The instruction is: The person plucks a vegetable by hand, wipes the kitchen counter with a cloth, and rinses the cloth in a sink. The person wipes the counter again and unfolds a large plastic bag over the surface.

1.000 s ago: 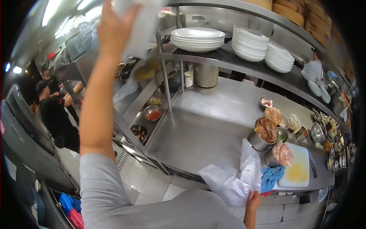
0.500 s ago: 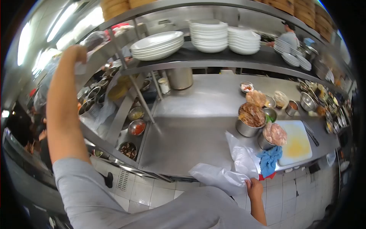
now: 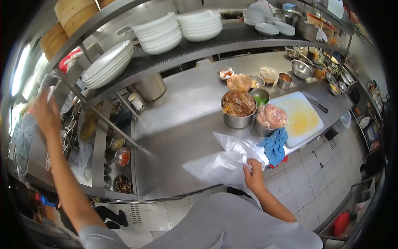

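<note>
My right hand (image 3: 254, 172) is closed on the edge of a white plastic bag (image 3: 217, 166), which hangs loosely across the front edge of the steel counter (image 3: 166, 145). Raised at the far left is my left hand (image 3: 46, 112), smeared by motion. A pale bit shows by its fingertips, and I cannot make out whether the hand holds it. Just beyond the bag stand a steel pot heaped with brown marinated meat (image 3: 239, 103) and a container with pale raw meat (image 3: 271, 116). A blue cloth (image 3: 274, 146) lies at the counter edge, right of the bag.
A white cutting board (image 3: 300, 118) and a knife (image 3: 317, 103) lie on the right. Stacked white plates (image 3: 108, 64) and bowls (image 3: 159, 35) stand on the overhead shelf. Steel bowls of chopped food (image 3: 122, 157) sit at the left. A person's dark shoe (image 3: 123, 218) shows below.
My left hand has come down from its higher reach. My right hand has lifted the bag's edge up and to the left. The view has swung to the right.
</note>
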The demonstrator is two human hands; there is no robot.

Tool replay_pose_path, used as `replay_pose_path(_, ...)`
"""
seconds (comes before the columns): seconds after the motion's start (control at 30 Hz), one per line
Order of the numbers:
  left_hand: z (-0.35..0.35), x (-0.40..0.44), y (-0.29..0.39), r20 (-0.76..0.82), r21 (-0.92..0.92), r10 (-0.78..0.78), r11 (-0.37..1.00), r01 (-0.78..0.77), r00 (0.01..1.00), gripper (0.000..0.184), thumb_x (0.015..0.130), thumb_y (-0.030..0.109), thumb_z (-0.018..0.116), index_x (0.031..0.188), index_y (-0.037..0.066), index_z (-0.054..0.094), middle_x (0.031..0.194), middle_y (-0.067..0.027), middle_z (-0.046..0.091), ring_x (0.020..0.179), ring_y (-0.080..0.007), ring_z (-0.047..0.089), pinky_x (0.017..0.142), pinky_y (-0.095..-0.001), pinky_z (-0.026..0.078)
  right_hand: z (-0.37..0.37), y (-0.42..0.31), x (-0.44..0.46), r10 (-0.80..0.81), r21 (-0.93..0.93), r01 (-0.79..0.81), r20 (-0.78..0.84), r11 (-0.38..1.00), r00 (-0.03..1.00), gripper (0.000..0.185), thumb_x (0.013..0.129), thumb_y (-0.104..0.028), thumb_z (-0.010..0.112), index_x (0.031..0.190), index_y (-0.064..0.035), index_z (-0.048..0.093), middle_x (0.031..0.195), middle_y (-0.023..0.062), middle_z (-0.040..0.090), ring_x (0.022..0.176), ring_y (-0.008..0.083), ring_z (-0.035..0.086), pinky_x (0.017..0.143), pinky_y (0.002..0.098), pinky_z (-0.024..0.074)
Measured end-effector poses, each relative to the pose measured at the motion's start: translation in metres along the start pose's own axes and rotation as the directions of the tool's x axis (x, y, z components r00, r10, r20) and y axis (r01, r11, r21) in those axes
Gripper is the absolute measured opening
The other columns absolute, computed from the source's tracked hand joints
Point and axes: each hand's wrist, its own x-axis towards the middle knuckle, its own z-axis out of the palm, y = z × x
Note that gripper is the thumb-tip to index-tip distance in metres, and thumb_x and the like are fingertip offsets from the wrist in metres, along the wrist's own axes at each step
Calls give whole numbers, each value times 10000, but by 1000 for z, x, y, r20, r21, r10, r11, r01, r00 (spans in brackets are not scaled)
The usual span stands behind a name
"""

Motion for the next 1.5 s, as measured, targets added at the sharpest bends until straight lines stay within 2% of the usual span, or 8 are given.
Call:
replay_pose_path(0.2, -89, -177, 335, 656, -720, 303, 527, 452, 691, 889, 794, 164, 832, 1569, 113, 401, 1455, -201, 548, 1409, -320, 482, 1129, -480, 423, 15, -83, 39, -176, 611, -256, 556, 749, 812, 291, 961, -133, 697, 1222, -45, 605, 1259, 136, 631, 1214, 256, 567, 1025, 388, 461)
replay_pose_path(0.33, -122, -321, 398, 852, -163, 456, -238, 958, 258, 457, 888, 44, 688, 1337, 48, 605, 1015, -93, 695, 989, -133, 627, 848, -286, 505, -24, -118, 87, -522, 774, -88, 502, 627, 690, 250, 981, -201, 662, 1175, -48, 702, 1447, 166, 582, 1335, 307, 539, 1113, 411, 399)
replay_pose_path(0.5, -173, -418, 296, 948, -192, -264, -33, 981, 177, 122, 987, 78, 609, 1056, -1, 672, 803, 18, 622, 716, -52, 519, 617, -236, 424, 20, -2, 91, 103, 64, -121, 225, 991, 969, 380, 993, -309, 662, 1172, 24, 702, 1276, 204, 682, 1230, 335, 621, 1061, 405, 461)
replay_pose_path(0.7, -223, -475, 236, 809, 30, -585, -51, 998, -54, 170, 1011, 148, 643, 1007, -23, 648, 785, -2, 636, 674, -49, 511, 616, -230, 427, 79, 46, 29, -16, -460, 96, 175, 883, 984, 370, 887, -278, 754, 1129, -2, 710, 1088, 207, 697, 1023, 381, 649, 941, 436, 517)
replay_pose_path(0.87, -242, -459, 242, 678, 397, -677, 11, 918, -286, 490, 975, 143, 665, 1386, -74, 508, 1058, -223, 725, 928, -248, 712, 811, -352, 551, 86, 23, 60, 54, -25, -48, 310, 999, 949, 226, 889, -117, 711, 1089, -12, 713, 1008, 178, 684, 953, 350, 647, 884, 415, 520)
replay_pose_path(1.03, -234, -401, 275, 759, 107, -503, 723, 683, 414, 676, 950, 171, 715, 1521, -17, 406, 1462, -273, 527, 1287, -369, 590, 1077, -441, 471, 60, -80, 107, -236, 397, 125, 245, 909, 940, 162, 896, 11, 667, 1050, -9, 712, 1016, 135, 678, 959, 283, 650, 866, 346, 498)
replay_pose_path(1.23, -222, -286, 337, 958, -191, 47, -632, 751, 283, 148, 1014, 162, 664, 1090, 36, 681, 994, 1, 670, 878, -73, 608, 735, -256, 502, 53, -217, 63, -685, 777, -47, 580, 628, 441, 204, 892, -1, 701, 1089, -45, 735, 1036, 105, 665, 939, 232, 649, 829, 309, 516)
replay_pose_path(1.5, -232, -316, 299, 932, -254, -337, -353, 900, 131, 227, 1002, 226, 697, 893, 49, 607, 724, 52, 535, 653, -51, 434, 574, -252, 366, 96, -163, 65, -462, 658, -188, 676, 729, 575, 457, 917, -112, 717, 1356, -29, 624, 1348, 151, 651, 1248, 260, 620, 1046, 351, 477)
